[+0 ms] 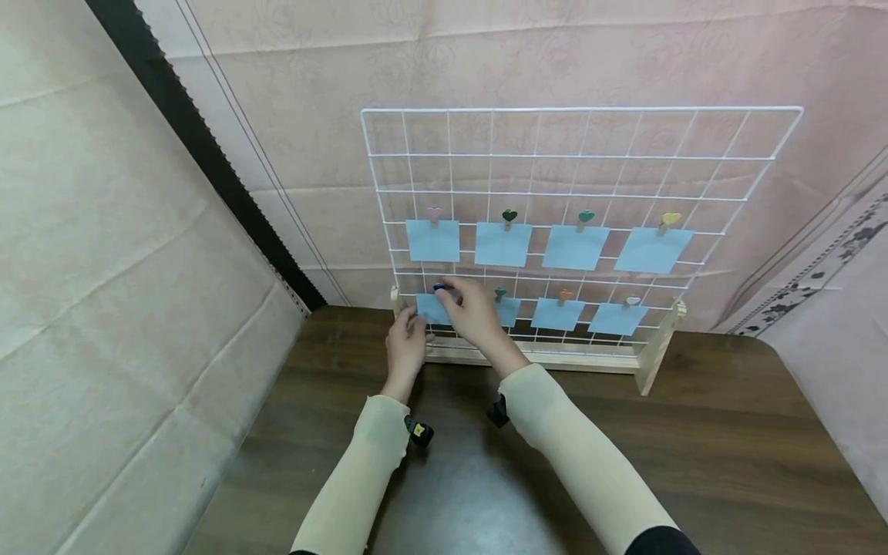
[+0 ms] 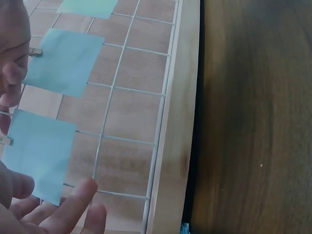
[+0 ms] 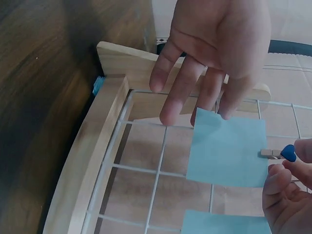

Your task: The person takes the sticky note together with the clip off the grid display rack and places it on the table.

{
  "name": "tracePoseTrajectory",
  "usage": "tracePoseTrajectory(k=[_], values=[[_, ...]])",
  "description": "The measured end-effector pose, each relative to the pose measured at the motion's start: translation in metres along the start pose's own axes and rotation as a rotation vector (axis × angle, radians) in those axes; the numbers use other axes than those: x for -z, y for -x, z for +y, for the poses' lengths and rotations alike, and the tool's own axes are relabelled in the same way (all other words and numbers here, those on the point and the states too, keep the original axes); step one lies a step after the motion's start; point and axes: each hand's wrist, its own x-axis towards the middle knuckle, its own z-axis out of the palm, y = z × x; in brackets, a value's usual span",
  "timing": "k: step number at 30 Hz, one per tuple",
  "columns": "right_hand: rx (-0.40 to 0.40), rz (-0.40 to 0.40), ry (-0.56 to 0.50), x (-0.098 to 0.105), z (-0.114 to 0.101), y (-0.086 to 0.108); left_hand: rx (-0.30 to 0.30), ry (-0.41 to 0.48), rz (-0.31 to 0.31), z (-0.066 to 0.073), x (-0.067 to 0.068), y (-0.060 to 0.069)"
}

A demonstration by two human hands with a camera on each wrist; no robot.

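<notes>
Left hand [image 1: 405,343] pinches the outer edge of a square light-blue paper note [image 3: 226,148], thumb in front, fingertips partly behind it, the other fingers loosely spread. Right hand [image 1: 475,308] has a narrow thumb-and-finger grip on a small wooden clip with a dark-blue heart [image 3: 286,153], at the note's top edge. Note sits at the left end of the lower row on a white wire grid [image 1: 581,109], which stands in a pale wooden stand [image 1: 541,358]. Can't tell if the clip also bites a wire.

Hidden: right hand covers part of the second lower note [image 1: 509,312]; its green heart clip [image 1: 500,294] shows just past the hand. Left hand blocks much of the stand's left end. Left wrist view crops both hands, and the blue heart is out of frame. Right wrist view cuts the right hand at the edge. Small bright-blue scrap [image 3: 97,85] beside the stand, too little visible to identify.

Surface: dark-brown wood-grain worktop [image 1: 728,416], dull sheen between the forearms. Room: pinkish patterned cloth [image 1: 291,92] behind, cream cloth [image 1: 104,308] at left with a black strip [image 1: 208,154] along it, white floral-edged panel [image 1: 832,331] at right. Pale sleeves [image 1: 583,455] run down to black cuffs, cropped at the bottom.
</notes>
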Motion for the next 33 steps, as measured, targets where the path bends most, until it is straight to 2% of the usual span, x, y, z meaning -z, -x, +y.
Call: tracePoseTrajectory(k=[11, 16, 25, 33], values=[[0.016, 0.014, 0.079, -0.009, 0.002, -0.004, -0.028, 0.016, 0.079, -0.006, -0.005, 0.0], [0.03, 0.014, 0.065, -0.012, 0.003, -0.004, -0.041, -0.011, 0.115, -0.008, -0.002, -0.001], [0.056, 0.065, 0.012, -0.011, 0.006, -0.004, -0.039, -0.024, 0.124, -0.006, -0.004, -0.003], [0.047, 0.09, -0.012, -0.009, 0.005, -0.005, -0.054, -0.022, 0.139, -0.006, -0.005, -0.007]])
